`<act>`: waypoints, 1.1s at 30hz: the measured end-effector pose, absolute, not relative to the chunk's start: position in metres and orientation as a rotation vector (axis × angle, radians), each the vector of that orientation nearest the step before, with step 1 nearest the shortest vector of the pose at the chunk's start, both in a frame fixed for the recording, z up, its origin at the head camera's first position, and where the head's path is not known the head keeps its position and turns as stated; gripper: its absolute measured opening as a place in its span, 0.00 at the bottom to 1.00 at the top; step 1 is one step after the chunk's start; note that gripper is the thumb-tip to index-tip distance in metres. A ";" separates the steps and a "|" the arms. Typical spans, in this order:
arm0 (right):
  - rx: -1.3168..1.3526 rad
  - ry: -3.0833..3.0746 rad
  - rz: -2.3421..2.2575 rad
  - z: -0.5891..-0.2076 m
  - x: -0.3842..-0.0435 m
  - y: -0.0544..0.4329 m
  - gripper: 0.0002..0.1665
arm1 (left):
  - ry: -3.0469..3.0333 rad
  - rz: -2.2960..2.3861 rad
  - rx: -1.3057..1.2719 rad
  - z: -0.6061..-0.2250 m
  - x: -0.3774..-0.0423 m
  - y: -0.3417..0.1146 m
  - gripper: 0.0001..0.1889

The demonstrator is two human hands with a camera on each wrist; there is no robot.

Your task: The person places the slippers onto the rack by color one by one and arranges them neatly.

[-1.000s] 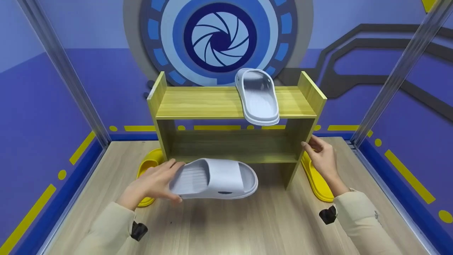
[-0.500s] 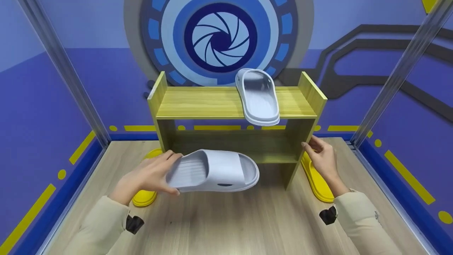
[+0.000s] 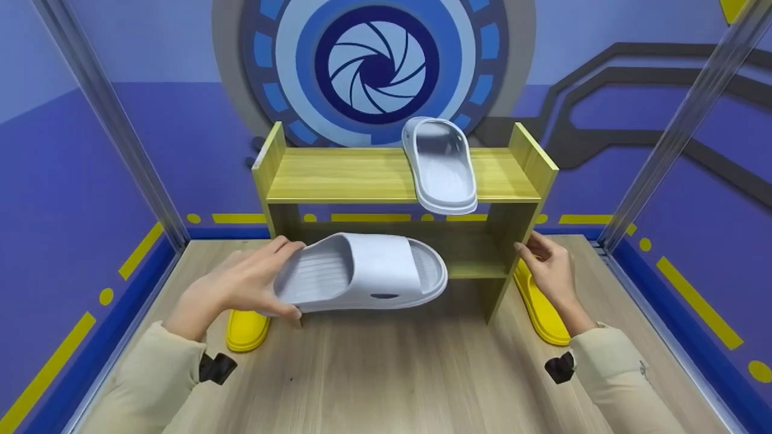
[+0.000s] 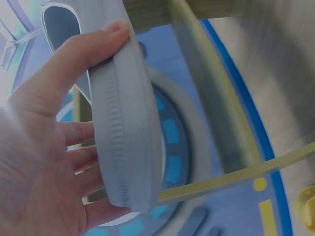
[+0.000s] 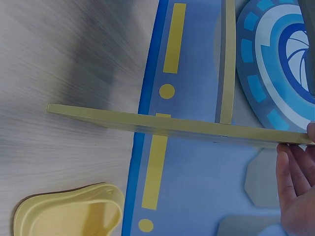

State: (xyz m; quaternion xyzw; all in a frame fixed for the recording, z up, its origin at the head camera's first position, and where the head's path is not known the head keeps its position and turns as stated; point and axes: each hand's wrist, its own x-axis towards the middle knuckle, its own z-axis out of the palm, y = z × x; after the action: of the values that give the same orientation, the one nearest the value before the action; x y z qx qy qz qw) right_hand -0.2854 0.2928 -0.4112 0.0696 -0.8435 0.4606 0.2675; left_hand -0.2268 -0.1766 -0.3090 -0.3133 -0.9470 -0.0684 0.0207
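Note:
A pale grey slipper (image 3: 386,265) is in my left hand (image 3: 238,289), lifted in front of the wooden shoe rack (image 3: 338,175), toe to the right. My left thumb and fingers grip it at the heel end; the left wrist view shows the thumb (image 4: 101,44) along one side of the slipper (image 4: 125,142). On the rack's top board sits a matching grey slipper (image 3: 446,175), heel toward me and slightly over the front edge. My right hand (image 3: 552,274) pinches the front edge of the rack's right side panel (image 5: 172,127), fingers on its outer face.
One yellow slipper (image 3: 247,333) lies left of the rack, partly hidden by my left hand. Another yellow slipper (image 3: 543,310) lies to its right, under my right hand. The wooden table (image 3: 392,380) is bounded by blue printed walls (image 3: 151,138) and metal posts (image 3: 114,126).
My left hand has raised the grey slipper from low before the rack to the height of its lower shelf, shifting a little left. My right hand stays on the rack.

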 end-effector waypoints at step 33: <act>0.194 -2.256 1.266 -0.386 -0.265 0.274 0.20 | -3.039 -0.188 -0.651 -0.225 -0.219 -0.190 0.45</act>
State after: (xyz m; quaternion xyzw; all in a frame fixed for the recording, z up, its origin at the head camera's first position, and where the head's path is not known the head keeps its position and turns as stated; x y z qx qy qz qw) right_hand -0.2647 0.2739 -0.3857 0.0719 -0.8372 0.4700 0.2703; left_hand -0.2187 -0.1897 -0.2254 -0.2090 -0.9759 -0.0605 0.0139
